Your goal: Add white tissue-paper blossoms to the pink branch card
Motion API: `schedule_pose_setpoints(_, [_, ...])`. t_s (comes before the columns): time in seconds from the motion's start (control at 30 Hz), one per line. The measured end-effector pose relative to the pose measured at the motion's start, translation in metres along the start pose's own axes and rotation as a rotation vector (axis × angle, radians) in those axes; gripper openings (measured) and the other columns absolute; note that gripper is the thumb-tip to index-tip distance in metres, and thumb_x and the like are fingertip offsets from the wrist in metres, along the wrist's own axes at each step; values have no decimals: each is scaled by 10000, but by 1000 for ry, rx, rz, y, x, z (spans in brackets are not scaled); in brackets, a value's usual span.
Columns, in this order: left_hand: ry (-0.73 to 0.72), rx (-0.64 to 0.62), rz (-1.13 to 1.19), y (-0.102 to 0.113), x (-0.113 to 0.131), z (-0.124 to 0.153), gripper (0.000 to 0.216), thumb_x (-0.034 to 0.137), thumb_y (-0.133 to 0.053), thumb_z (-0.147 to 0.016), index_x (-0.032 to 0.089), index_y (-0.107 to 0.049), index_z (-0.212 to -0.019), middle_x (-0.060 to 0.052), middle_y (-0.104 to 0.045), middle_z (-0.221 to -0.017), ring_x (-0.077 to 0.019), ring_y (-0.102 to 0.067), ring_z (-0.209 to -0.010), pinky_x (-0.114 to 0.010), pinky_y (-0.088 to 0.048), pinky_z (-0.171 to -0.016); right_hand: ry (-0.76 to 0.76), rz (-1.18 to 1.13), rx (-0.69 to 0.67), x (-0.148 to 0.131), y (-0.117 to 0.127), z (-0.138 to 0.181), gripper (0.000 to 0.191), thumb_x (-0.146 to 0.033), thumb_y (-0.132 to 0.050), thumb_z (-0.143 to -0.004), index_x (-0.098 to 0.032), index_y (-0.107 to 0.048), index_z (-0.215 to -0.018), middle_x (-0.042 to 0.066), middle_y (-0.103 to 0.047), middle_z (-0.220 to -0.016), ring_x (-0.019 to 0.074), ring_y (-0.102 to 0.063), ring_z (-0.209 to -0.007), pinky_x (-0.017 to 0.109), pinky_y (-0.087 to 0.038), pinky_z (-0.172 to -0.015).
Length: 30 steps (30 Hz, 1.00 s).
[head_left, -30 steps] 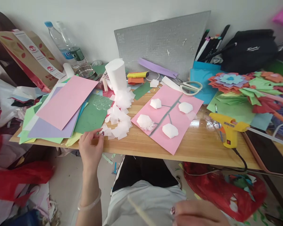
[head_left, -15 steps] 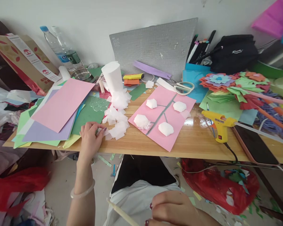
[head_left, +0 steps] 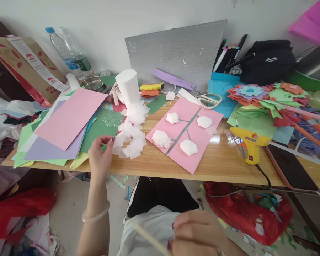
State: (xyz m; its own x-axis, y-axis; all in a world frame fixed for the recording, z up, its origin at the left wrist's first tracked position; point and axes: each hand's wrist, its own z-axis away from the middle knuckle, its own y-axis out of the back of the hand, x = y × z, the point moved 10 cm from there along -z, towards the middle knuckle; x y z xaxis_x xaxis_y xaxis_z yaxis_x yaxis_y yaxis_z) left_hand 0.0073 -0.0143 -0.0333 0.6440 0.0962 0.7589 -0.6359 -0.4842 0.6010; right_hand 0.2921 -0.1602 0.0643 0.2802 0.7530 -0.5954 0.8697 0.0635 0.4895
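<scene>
My left hand [head_left: 100, 153] is above the table's front edge, thumb and fingers pinched together. White squares of thin paper [head_left: 134, 147] lie beside its fingertips; whether one is caught in the pinch is hard to see. Low in the view, my right hand [head_left: 197, 233] is closed around a pale thin stick [head_left: 149, 238], blurred by motion and pointing up to the left. A pink sheet [head_left: 173, 137] on the table carries grey stem lines and several puffed white paper shapes [head_left: 188, 147]. The lower-left shape has frayed white strips at its edge.
Coloured paper sheets [head_left: 69, 121] are stacked at left. A white paper roll [head_left: 128, 87] stands behind the squares. Scissors [head_left: 210, 101], a yellow glue gun [head_left: 249, 142], a phone [head_left: 290, 165] and paper flowers [head_left: 249, 94] lie to the right. A grey cutting mat [head_left: 173, 53] leans on the wall.
My left hand has risen slightly and drawn back left from the white paper squares, still pinched. The right hand and its stick have shifted a little, the stick's tip moving to the right.
</scene>
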Motion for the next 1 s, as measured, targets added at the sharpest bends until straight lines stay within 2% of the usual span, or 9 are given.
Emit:
schedule_pose_setpoints(0.03, [-26,-13,12,-2,7,4,178,401,-621,-840,228,-664,-854,-17,-681,-854,-191,-606,-835,-330,-456,-785,-118,111,125,17,7,5,148,-253,-448,-979,-250,-596,-981,-31,-695,-658,147,-688,-577,252,-642,-674])
schedule_pose_setpoints(0.07, [-62,-36,27,-6,15,8,172,394,-623,-843,229,-666,-863,-18,-681,-867,-190,-607,-844,-326,-461,-782,-153,133,131,29,1,9,147,-269,-467,-962,-238,-605,-1000,16,-713,-730,183,-713,-652,297,-641,-651])
schedule_pose_setpoints(0.1, [-108,-72,43,-11,24,13,159,381,-625,-846,229,-666,-868,-19,-681,-879,-190,-608,-854,-324,-467,-787,-161,134,181,40,0,14,151,-239,-460,-955,-244,-591,-1032,18,-703,-751,170,-697,-634,280,-622,-598])
schedule_pose_setpoints(0.13, [-161,-119,58,-18,34,19,139,363,-624,-852,231,-664,-868,-19,-682,-886,-190,-608,-866,-326,-471,-802,-167,115,320,53,7,20,193,-194,-468,-938,-241,-576,-1091,9,-679,-732,149,-663,-580,261,-595,-548])
schedule_pose_setpoints(0.2, [-259,-221,78,-31,53,31,101,326,-613,-871,236,-658,-862,-16,-683,-884,-191,-605,-884,-337,-469,-840,-333,100,477,95,10,34,367,-140,-483,-925,-212,-486,-1285,7,-649,-748,143,-649,-596,278,-592,-579])
schedule_pose_setpoints(0.33, [-331,-342,107,-48,71,49,92,287,-583,-909,238,-641,-857,-7,-677,-853,-185,-595,-864,-340,-456,-837,-446,44,396,139,-11,36,414,-137,-478,-929,-192,-447,-1338,2,-626,-753,144,-645,-652,292,-594,-622])
schedule_pose_setpoints(0.5, [-343,-415,137,-65,78,62,83,249,-577,-909,229,-633,-851,-12,-677,-833,-193,-594,-847,-342,-457,-793,-449,83,346,140,-20,32,395,-151,-486,-936,-196,-454,-1327,24,-651,-815,150,-679,-702,302,-609,-654])
schedule_pose_setpoints(0.8, [-430,-451,91,-90,93,72,88,198,-568,-907,232,-629,-853,-13,-698,-846,-208,-586,-862,-389,-438,-842,-558,-16,513,153,-9,52,378,-170,-512,-938,-210,-481,-1313,26,-649,-836,151,-688,-737,281,-610,-638])
schedule_pose_setpoints(1.0, [-466,-375,0,-103,101,70,88,177,-589,-887,218,-659,-854,-42,-669,-885,-225,-557,-876,-399,-421,-821,-603,-46,595,151,-3,49,288,-220,-517,-956,-206,-527,-1244,1,-634,-755,139,-670,-629,280,-602,-590])
